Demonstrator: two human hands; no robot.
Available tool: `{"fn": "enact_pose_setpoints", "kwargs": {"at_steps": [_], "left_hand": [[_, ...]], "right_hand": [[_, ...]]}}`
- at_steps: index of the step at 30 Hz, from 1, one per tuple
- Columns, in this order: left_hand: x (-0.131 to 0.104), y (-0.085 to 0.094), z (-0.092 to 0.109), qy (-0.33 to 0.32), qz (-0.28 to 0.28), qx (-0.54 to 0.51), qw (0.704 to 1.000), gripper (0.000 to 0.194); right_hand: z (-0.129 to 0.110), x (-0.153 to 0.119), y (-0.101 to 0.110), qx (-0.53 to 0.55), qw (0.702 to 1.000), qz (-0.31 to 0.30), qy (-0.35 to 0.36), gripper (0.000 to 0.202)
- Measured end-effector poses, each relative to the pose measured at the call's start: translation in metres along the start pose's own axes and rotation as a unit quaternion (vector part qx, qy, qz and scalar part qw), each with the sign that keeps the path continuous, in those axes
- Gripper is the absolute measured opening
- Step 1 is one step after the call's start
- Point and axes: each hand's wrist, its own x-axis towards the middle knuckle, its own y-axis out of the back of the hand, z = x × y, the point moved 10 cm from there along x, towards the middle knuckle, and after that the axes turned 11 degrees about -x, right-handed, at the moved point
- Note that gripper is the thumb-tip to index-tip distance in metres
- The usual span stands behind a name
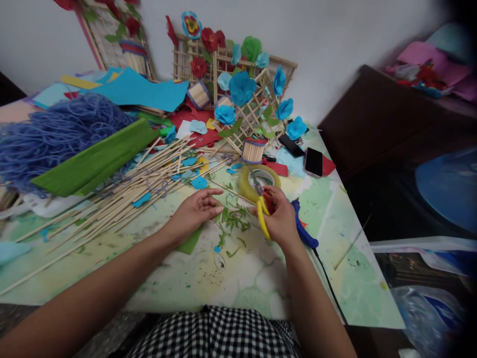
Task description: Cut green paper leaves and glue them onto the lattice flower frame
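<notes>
Closed on the scissors (263, 214), the right hand (282, 215) points the blades toward the table's far edge, over the tape (245, 185). The left hand (197, 211) is partly curled beside the clippings (234, 219), mid-table; whether it grips a scrap cannot be told.

One stick pot (254, 150) stands before the lattice (261, 92), near the far edge; its contents are not visible. The glue gun (303, 228) lies toward the right edge, the yarn (63, 134) by the left. Beyond the right edge sits a plastic bag (427, 315), contents unclear.
</notes>
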Motion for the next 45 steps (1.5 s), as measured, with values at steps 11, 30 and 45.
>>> {"fn": "enact_pose_setpoints", "kwargs": {"at_steps": [11,30,45], "left_hand": [[0.005,0.018,0.016,-0.007,0.047,-0.022,0.999,0.082],[0.004,0.017,0.012,0.016,0.043,-0.009,0.999,0.084],[0.005,0.017,0.009,0.008,0.037,-0.031,0.999,0.081]], "right_hand": [[-0.04,-0.023,-0.03,-0.243,0.951,-0.133,0.135,0.052],[-0.033,-0.024,-0.031,-0.21,0.948,-0.186,0.149,0.055],[-0.031,-0.023,-0.031,-0.227,0.947,-0.177,0.145,0.057]]}}
